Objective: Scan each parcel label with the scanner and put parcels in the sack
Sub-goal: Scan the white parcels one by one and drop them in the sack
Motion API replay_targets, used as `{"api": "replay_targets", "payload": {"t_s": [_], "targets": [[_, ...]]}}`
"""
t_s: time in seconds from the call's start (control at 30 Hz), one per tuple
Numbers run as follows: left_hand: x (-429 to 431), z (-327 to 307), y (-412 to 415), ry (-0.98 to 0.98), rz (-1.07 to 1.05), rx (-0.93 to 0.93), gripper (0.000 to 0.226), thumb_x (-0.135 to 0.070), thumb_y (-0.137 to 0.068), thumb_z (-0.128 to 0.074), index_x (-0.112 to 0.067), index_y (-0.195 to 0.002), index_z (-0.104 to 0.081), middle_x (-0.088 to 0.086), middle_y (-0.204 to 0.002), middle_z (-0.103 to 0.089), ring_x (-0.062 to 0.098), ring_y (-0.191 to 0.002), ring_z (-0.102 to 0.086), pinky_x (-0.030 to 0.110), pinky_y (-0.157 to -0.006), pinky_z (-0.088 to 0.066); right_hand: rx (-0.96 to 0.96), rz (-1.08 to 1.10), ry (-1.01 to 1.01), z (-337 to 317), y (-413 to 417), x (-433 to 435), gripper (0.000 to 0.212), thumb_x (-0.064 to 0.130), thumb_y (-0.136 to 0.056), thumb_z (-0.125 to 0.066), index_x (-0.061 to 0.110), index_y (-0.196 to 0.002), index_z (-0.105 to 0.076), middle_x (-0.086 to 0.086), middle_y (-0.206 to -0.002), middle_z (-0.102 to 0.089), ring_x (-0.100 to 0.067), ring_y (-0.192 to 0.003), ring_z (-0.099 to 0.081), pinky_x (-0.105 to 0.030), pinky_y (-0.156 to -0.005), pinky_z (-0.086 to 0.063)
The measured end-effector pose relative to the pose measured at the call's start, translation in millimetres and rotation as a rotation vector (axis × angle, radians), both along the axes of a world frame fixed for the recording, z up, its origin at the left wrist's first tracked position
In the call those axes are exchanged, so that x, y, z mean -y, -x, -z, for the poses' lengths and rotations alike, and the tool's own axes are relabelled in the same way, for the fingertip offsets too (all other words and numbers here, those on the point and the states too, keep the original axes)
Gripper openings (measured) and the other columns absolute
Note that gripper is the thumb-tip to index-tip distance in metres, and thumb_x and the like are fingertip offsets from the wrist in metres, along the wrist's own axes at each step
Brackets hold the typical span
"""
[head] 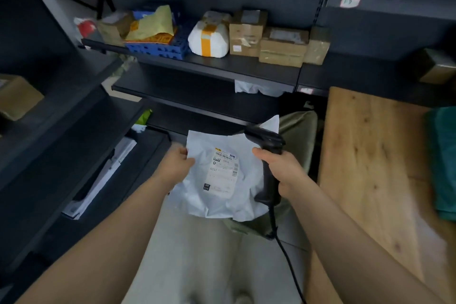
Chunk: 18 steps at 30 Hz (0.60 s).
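The left hand, in the centre of the frame, is pinching the left edge of a white plastic parcel between thumb and curled fingers, holding it up with its printed label facing the camera. Just right of it, the right hand is wrapping all its fingers round the handle of a black scanner, whose head is tilting over the parcel's upper right corner. A black cable is trailing from the handle toward the bottom edge. An olive-green sack is showing behind and below the parcel, right of centre. A wooden table is filling the right side, with something teal lying at its far right edge. Dark shelves are running across the upper half, carrying a blue crate, a white bundle with an orange band and brown taped boxes.
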<state>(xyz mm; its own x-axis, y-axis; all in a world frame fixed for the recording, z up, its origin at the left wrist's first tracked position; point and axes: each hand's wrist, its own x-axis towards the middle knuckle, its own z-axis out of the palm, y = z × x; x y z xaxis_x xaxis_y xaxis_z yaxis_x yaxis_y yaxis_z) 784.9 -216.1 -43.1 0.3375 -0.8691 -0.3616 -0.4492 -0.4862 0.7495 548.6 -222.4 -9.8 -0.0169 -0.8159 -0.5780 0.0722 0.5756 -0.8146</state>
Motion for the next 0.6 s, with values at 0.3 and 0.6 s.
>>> {"api": "replay_targets", "payload": {"t_s": [0.3, 0.6], "targets": [[118.7, 93.4, -10.4, -0.213, 0.358, -0.096, 0.021, -0.001, -0.084, -0.056, -0.004, -0.101, -0.068, 0.015, -0.095, -0.07, 0.026, -0.085, -0.065, 0.034, -0.072, -0.053, -0.101, 0.206, -0.195, 57.0, -17.4, 61.0, 0.02, 0.021, -0.085, -0.074, 0.008, -0.099, -0.067, -0.014, -0.094, -0.071, -0.03, -0.084, -0.067, -0.038, -0.075, -0.055], [182.5, 185.1, 16.5, -0.307, 0.582, -0.044, 0.019, 0.003, -0.081, -0.05, 0.0, -0.091, -0.066, 0.014, -0.077, -0.063, 0.029, -0.071, -0.06, 0.032, -0.061, -0.043, -0.198, 0.338, -0.274, 138.8, -21.7, 104.5, 0.011, 0.018, -0.086, -0.073, 0.013, -0.09, -0.064, -0.015, -0.097, -0.07, -0.031, -0.086, -0.068, -0.038, -0.073, -0.057]]}}
